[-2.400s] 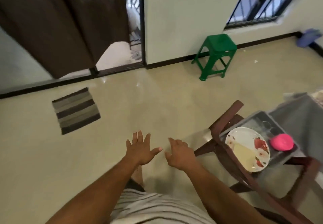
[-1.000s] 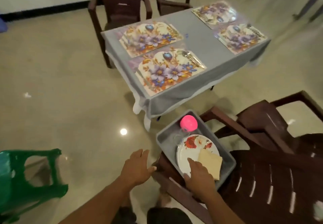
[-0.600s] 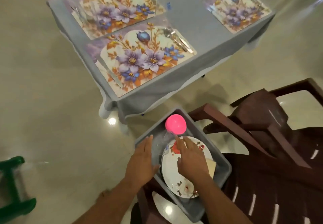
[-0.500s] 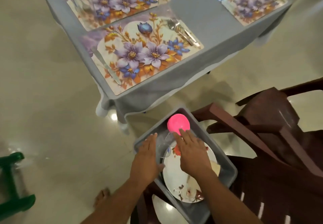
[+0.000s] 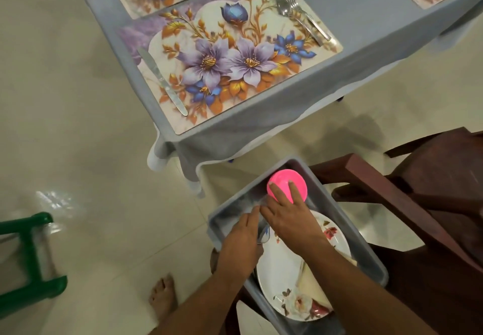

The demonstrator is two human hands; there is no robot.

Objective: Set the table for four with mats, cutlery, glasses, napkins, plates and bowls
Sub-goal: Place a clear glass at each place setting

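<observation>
Pink plastic bowl (image 5: 287, 184) lies under the straight fingers of the right hand (image 5: 288, 221) in the grey plastic tub (image 5: 371, 259), the left hand (image 5: 241, 240) seems to curl round a clear glass (image 5: 262, 231) beside it, so lifting them to the flowered mat (image 5: 230, 58) on the grey-clothed table (image 5: 366, 0) ahead is probably next.

Both forearms (image 5: 352, 277) are bare of sleeves, and one foot (image 5: 162, 298) is unshod.

Home dining room, clothed table (image 5: 366, 21), floral placemats (image 5: 230, 58), tiled floor (image 5: 65, 125)
</observation>
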